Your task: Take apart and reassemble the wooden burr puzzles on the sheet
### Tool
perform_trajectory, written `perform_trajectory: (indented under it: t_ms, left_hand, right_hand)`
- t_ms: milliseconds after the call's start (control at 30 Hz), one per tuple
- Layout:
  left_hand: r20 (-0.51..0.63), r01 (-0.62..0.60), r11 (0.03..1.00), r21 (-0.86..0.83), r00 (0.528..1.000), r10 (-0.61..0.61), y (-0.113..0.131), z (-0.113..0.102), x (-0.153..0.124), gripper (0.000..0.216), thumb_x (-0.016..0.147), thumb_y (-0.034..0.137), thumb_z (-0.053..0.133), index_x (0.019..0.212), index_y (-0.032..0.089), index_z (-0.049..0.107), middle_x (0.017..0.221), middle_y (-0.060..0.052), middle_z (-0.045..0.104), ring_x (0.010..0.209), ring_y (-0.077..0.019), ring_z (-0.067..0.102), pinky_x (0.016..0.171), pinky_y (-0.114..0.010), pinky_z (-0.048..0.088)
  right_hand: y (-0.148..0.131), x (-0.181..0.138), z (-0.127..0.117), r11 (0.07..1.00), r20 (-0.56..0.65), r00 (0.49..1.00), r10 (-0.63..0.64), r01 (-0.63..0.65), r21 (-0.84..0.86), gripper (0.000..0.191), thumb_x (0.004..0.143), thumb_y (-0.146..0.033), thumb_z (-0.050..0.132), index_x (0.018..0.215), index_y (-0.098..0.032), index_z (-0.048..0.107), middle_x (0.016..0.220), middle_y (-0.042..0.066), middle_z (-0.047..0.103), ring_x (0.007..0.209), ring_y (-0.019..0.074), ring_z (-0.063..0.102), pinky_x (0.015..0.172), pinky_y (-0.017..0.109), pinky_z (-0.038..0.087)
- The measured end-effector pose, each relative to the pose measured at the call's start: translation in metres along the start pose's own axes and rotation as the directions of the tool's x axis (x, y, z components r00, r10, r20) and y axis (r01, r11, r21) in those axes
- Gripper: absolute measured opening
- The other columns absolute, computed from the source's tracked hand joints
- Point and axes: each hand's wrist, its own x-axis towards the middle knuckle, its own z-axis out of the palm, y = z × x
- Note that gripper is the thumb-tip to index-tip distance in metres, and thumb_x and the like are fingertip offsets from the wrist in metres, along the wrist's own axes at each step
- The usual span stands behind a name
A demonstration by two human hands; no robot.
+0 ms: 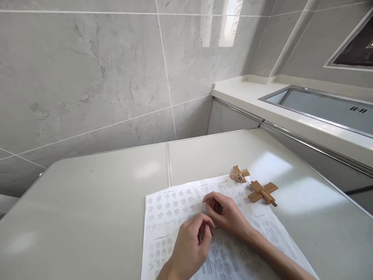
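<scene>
A printed sheet (171,217) lies on the near part of the pale bench (87,202), covered in rows of small diagrams. Its print is too small to read. Both hands rest over the middle of the sheet. The left hand (190,243) is nearer, its fingers curled in toward the thumb. The right hand (225,216) is just beyond it and curled the same way. I cannot tell whether either hand pinches anything.

At the sheet's far right corner sits a small wooden cross puzzle (239,174). A larger wooden cross puzzle (262,192) lies just right of it, half on the paper's edge. Both are near the right hand but apart from it, with nothing between.

Farther right, a white counter (241,91) carries a steel sink (326,107) with a small black mark that is unreadable. A grey tiled wall (87,77) stands behind the bench.
</scene>
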Motion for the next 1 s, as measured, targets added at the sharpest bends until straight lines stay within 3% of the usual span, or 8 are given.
perform_trajectory:
  t_ms: [600,1000]
  left_hand:
    - [-0.006,-0.012,1.0,0.004,1.0,0.012,-0.0018,0.0005,0.0004,0.023,0.108,0.026,0.048,0.091,0.023,0.063,0.077,0.0,0.066,0.062,-0.015,0.054,0.059,-0.027,0.043]
    - [0.005,-0.007,1.0,0.004,1.0,0.007,-0.0055,0.0009,0.0009,0.023,0.108,0.026,0.048,0.091,0.024,0.063,0.078,0.0,0.066,0.063,-0.0152,0.055,0.059,-0.027,0.044]
  right_hand:
    - [0.0072,-0.0016,-0.0011,0.999,0.008,1.0,0.018,-0.018,0.048,0.011,0.102,-0.025,0.057,0.099,-0.023,0.067,0.065,-0.006,0.055,0.058,0.0148,0.047,0.057,0.028,0.036]
    - [0.0063,-0.0017,-0.0014,0.996,0.014,0.999,0.031,-0.032,0.079,0.019,0.104,-0.031,0.059,0.087,-0.023,0.062,0.064,-0.006,0.054,0.058,0.0145,0.044,0.056,0.029,0.032]
